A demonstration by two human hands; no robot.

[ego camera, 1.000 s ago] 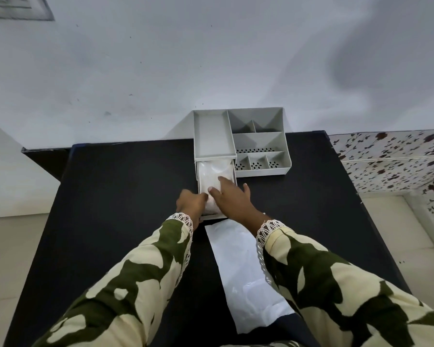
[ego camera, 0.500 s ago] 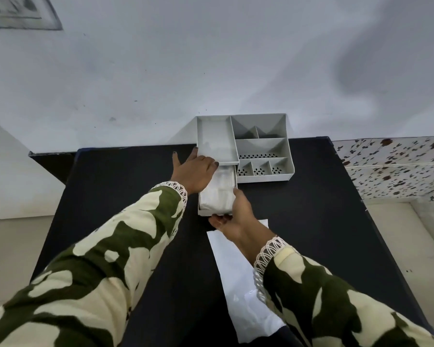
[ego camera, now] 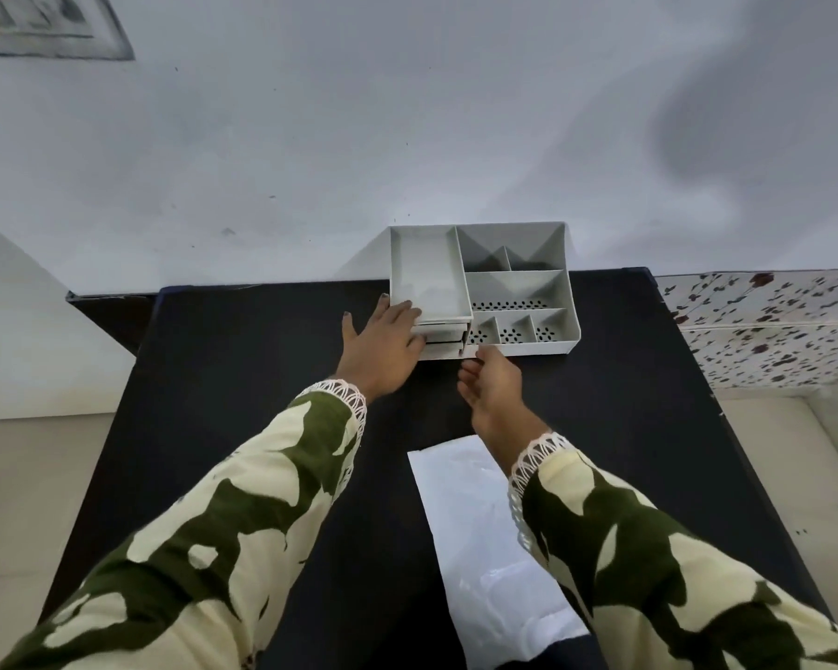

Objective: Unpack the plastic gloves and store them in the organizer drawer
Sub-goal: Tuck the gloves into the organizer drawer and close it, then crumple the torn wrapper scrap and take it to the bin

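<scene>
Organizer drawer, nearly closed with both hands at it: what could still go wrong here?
1. The drawer may not seat flush; gloves inside, unseen now, could bunch and jam it.
2. The left hand braces the organizer at one corner, so pushing could skew it.
3. The empty bag lies under the right sleeve and could get dragged.

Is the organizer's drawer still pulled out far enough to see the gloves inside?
No, the drawer sits pushed in under the organizer, only its front showing, with the left hand braced against the organizer's corner.
</scene>
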